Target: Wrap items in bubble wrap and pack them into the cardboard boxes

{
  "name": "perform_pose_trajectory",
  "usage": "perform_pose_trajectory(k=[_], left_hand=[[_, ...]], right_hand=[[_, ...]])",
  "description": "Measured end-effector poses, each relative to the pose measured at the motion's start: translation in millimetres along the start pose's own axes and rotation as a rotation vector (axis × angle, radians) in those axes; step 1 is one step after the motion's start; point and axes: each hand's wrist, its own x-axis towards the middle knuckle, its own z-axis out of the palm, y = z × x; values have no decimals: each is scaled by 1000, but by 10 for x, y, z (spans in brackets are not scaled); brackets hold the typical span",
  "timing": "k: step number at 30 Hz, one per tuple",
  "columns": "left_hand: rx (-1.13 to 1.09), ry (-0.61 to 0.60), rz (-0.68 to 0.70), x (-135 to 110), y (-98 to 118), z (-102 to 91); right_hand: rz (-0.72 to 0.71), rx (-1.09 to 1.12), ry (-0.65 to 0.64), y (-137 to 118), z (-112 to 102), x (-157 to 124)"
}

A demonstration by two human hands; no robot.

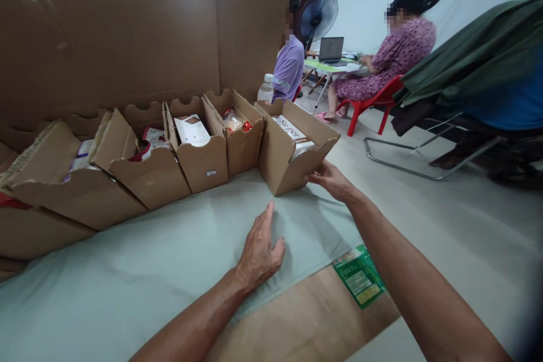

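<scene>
My right hand [331, 181] is at the lower right side of the rightmost cardboard box [278, 164], thumb near its front and fingers against its side. In that box lies a white packet with "Super" lettering [292, 134]. Over the pale green cloth [182, 249], my left hand [261, 251] is open and holds nothing, its index finger stretched toward the box's lower front corner and its thumb apart. To the left stands a row of similar open boxes. One holds a white packet [192, 130], another some red and clear wrapped items [235, 123].
A tall cardboard panel [110, 34] rises behind the boxes. Near my right forearm lies a green printed packet [360, 277] at the cloth's edge. Beyond are two seated people, a red chair [373, 103], a fan [318, 18], a laptop [331, 50] and a garment-draped metal-framed chair [407, 176].
</scene>
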Motion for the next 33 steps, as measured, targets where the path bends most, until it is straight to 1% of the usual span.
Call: perform_pose_trajectory(k=[3, 8, 11, 14, 16, 18, 21, 23, 24, 25, 27, 28, 30, 31, 33], left_hand=[[5, 21, 1, -11, 1, 15], [36, 29, 13, -10, -23, 44], [49, 25, 19, 0, -50, 53], [53, 27, 27, 9, -62, 52], [51, 23, 28, 15, -56, 47], [50, 17, 19, 20, -40, 41], [38, 23, 3, 25, -13, 39], [25, 29, 5, 28, -2, 39], [22, 33, 8, 30, 0, 39], [20, 38, 9, 31, 0, 39], [21, 55, 5, 31, -6, 36], [22, 67, 0, 31, -10, 34], [28, 105, -16, 30, -18, 33], [32, 138, -27, 31, -19, 35], [32, 234, -47, 41, -11, 38]], right_hand=[[0, 15, -28, -24, -16, 282], [-19, 28, -46, -15, 107, 704], [-28, 16, -32, 12, 194, 890], [-38, -28, 15, 31, 270, 996], [-44, -80, 74, 26, 306, 990], [-59, -151, 172, -3, 333, 900], [-124, -269, 367, -113, 408, 644], [-187, -334, 435, -243, 533, 476], [-218, -354, 433, -326, 626, 420], [-249, -379, 402, -418, 736, 392], [-301, -472, 283, -621, 980, 421], [-314, -577, 202, -723, 1098, 471], [-281, -820, 85, -907, 1290, 599], [-250, -926, 56, -982, 1358, 658], [-200, -1040, 52, -1093, 1439, 728]])
